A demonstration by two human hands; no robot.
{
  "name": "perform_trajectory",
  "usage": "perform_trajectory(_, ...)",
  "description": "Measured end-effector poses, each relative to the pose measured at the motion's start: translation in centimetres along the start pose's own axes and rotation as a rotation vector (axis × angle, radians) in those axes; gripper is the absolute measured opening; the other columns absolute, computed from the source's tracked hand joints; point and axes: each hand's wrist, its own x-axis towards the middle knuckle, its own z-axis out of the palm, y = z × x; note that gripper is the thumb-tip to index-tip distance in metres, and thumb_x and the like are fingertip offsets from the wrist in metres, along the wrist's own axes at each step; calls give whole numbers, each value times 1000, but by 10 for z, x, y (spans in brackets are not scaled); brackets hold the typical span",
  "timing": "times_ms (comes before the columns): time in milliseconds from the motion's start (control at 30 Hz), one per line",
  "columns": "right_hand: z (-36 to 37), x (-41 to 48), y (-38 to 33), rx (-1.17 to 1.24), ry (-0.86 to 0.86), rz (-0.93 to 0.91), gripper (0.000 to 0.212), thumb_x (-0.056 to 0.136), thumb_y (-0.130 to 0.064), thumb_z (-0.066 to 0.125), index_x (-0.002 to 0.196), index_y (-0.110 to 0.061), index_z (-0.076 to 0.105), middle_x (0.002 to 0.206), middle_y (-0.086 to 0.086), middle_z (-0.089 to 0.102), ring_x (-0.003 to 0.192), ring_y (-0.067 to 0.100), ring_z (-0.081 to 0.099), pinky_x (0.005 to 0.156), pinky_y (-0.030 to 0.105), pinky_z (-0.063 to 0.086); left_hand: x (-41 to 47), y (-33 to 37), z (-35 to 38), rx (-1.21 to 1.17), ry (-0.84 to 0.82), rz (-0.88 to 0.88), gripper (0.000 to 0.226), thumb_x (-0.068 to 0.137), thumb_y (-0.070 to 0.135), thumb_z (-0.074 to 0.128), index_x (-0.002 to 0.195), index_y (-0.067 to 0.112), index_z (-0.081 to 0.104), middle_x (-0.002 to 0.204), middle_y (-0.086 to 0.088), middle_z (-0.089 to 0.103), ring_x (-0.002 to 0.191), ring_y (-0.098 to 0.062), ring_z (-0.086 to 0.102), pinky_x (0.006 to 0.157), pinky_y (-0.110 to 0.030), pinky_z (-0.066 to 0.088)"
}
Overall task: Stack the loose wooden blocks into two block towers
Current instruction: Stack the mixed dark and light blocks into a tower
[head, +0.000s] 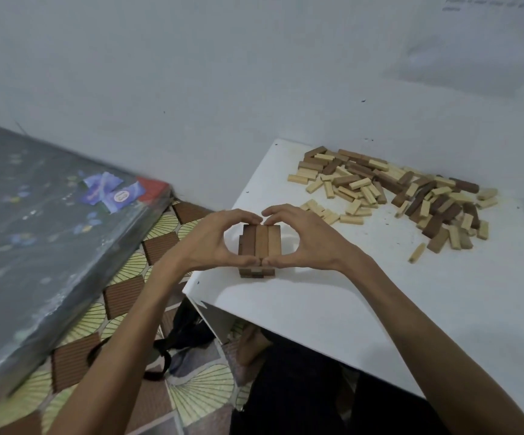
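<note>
Left hand (212,244) and right hand (304,243) clamp curled fingers round the short tower (260,243). Uneven squeezing could skew its layers.

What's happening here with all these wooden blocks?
A person is building a tower of blocks on a white table. The left hand and right hand curl round its top layer from either side, seemingly squaring it up. It is only a few layers tall. A pile of loose blocks lies to the right, unstacked, and no second tower shows.
</note>
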Motion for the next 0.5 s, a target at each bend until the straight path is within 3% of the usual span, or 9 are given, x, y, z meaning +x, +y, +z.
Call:
perform_trajectory(433,18,13,1,-31,-21,32,68,73,-61,81,129,-30,57,139,-18,51,124,3,51,101,37,49,-4,-20,2,-30,-22,-14,70,70,38,92,133,27,65,129,20,65,123,1,57,107,-29,45)
perform_trajectory(500,19,11,1,-26,-23,43,67,73,-60,81,128,-30,57,139,-19,51,125,2,50,101,37,48,-4,-20,3,-30,-27,-18,71,69,45,89,133,29,64,129,22,64,124,1,57,108,-31,45)
